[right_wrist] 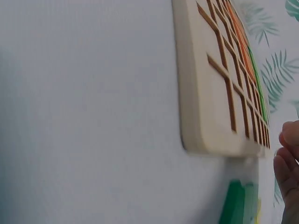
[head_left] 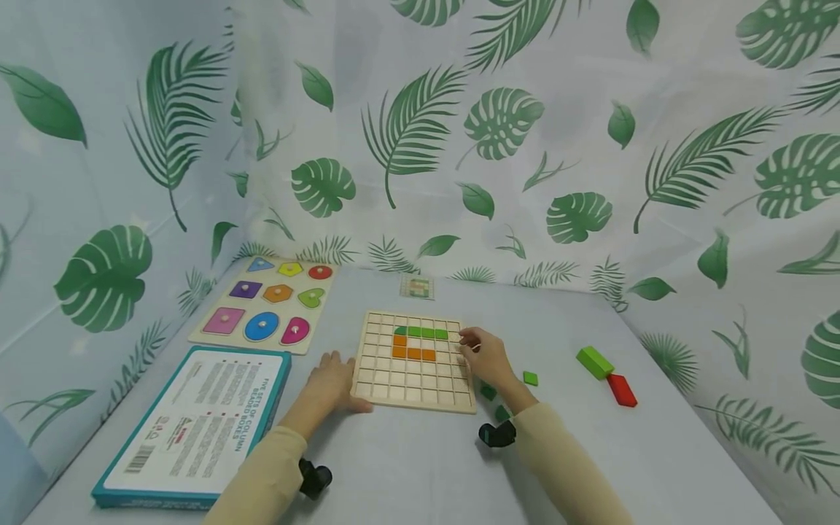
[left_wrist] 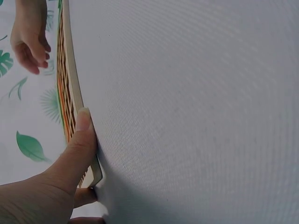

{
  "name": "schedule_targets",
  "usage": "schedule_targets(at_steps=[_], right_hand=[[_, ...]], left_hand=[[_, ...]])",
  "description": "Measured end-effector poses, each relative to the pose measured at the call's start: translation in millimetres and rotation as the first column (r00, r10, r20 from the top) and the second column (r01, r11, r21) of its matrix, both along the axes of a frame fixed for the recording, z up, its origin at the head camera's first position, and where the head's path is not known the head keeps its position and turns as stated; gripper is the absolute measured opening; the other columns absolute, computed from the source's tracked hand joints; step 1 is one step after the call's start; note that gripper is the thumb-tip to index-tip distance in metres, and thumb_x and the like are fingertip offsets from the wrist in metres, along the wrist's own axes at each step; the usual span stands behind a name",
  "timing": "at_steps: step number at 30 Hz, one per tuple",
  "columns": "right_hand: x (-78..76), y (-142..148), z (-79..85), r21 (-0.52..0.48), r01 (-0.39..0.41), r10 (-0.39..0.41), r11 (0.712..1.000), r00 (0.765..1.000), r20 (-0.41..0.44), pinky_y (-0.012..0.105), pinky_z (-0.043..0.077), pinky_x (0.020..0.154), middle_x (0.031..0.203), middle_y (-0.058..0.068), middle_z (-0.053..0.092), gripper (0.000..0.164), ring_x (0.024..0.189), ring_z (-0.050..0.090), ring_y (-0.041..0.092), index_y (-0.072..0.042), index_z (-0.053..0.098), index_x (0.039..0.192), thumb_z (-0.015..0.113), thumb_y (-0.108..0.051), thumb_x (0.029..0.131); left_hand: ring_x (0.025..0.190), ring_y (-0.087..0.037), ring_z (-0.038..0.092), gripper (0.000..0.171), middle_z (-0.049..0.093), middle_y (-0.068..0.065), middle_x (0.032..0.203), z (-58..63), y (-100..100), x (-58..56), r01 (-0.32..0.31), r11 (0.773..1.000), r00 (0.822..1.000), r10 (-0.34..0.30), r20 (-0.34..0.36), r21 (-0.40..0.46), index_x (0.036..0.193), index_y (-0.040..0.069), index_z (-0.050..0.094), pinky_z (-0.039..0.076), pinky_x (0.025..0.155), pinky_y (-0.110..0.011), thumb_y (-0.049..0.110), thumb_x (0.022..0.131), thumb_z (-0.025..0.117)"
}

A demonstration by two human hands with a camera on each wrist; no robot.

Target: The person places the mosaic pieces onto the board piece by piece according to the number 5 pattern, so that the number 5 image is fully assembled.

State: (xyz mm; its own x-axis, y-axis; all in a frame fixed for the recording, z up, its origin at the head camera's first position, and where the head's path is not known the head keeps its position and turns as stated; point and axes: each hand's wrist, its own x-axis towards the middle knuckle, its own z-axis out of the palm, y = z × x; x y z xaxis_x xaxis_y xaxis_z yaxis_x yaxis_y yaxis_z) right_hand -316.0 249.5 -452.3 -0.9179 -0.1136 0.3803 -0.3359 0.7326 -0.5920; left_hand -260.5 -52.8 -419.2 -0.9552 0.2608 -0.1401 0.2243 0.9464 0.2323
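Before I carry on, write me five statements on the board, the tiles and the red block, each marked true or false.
1. The left hand touches the grid board. True.
2. Orange tiles and light green tiles lie on the grid board. True.
3. On the grid board, the light green tiles lie nearer the person than the orange tiles. False: the orange tiles are nearer.
4. The red block lies right of the grid board. True.
5. The left hand holds the red block. False: it lies well away from that hand.

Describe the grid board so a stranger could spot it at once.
On the table, find the teal-edged box lying flat at the left. To its right, between the left hand and the right hand, lies the pale wooden grid board. Unlike the shape puzzle beyond the box, it has square cells, a few holding green tiles and orange tiles.
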Motion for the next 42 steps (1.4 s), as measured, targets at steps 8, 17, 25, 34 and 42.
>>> schedule_targets(at_steps=[8, 17, 25, 34, 42], right_hand=[[1.6, 30, 0.6, 0.015, 0.074, -0.074, 0.997, 0.997, -0.004, 0.038, 0.051, 0.073, 0.089, 0.009, 0.065, 0.023, 0.082, 0.060, 0.023, 0.004, 0.063, 0.110, 0.062, -0.001, 0.088], [8.3, 43, 2.2, 0.077, 0.199, -0.207, 0.977, 0.969, 0.134, 0.034, 0.050, 0.070, 0.095, 0.011, 0.063, 0.025, 0.084, 0.059, 0.023, 0.002, 0.061, 0.111, 0.063, -0.006, 0.088], [5.1, 39, 0.3, 0.096, 0.181, -0.194, 0.979, 0.969, 0.152, 0.039, 0.051, 0.070, 0.088, 0.011, 0.065, 0.027, 0.082, 0.062, 0.025, 0.004, 0.063, 0.107, 0.068, -0.007, 0.084], [1.8, 30, -1.8, 0.090, 0.129, -0.139, 0.987, 0.985, 0.106, 0.039, 0.052, 0.073, 0.090, 0.012, 0.065, 0.028, 0.083, 0.063, 0.025, 0.006, 0.062, 0.107, 0.068, -0.001, 0.081], [0.2, 29, -4.6, 0.065, 0.129, -0.134, 0.990, 0.986, 0.097, 0.039, 0.052, 0.080, 0.101, 0.016, 0.065, 0.031, 0.093, 0.062, 0.029, 0.006, 0.059, 0.113, 0.061, 0.006, 0.082]], left_hand=[[0.127, -0.045, 0.034, 0.094, 0.039, -0.034, 0.134, -1.2, -2, 0.6, 0.003, 1.000, 1.000, -0.003, -0.006, -0.006, 0.134, -0.005, 0.047, 0.037, 0.099, -0.053, 0.051, 0.067, 0.080], [0.128, -0.048, 0.033, 0.093, 0.038, -0.036, 0.135, 1.3, -2, 2.7, 0.011, 1.000, 1.000, -0.011, -0.012, 0.001, 0.133, -0.007, 0.047, 0.036, 0.100, -0.054, 0.050, 0.067, 0.080], [0.129, -0.048, 0.032, 0.094, 0.037, -0.036, 0.136, 1.2, -3, 1.0, 0.007, 1.000, 1.000, -0.007, -0.011, 0.000, 0.134, -0.007, 0.046, 0.035, 0.101, -0.054, 0.050, 0.068, 0.080], [0.129, -0.047, 0.032, 0.094, 0.037, -0.036, 0.136, 1.6, -2, 1.8, 0.012, 1.000, 1.000, -0.012, -0.008, -0.004, 0.134, -0.007, 0.046, 0.035, 0.101, -0.053, 0.051, 0.068, 0.080], [0.128, -0.047, 0.034, 0.094, 0.038, -0.035, 0.135, 2.1, -2, 2.4, 0.011, 1.000, 1.000, -0.011, -0.016, 0.000, 0.133, -0.007, 0.047, 0.036, 0.100, -0.053, 0.051, 0.067, 0.080]])
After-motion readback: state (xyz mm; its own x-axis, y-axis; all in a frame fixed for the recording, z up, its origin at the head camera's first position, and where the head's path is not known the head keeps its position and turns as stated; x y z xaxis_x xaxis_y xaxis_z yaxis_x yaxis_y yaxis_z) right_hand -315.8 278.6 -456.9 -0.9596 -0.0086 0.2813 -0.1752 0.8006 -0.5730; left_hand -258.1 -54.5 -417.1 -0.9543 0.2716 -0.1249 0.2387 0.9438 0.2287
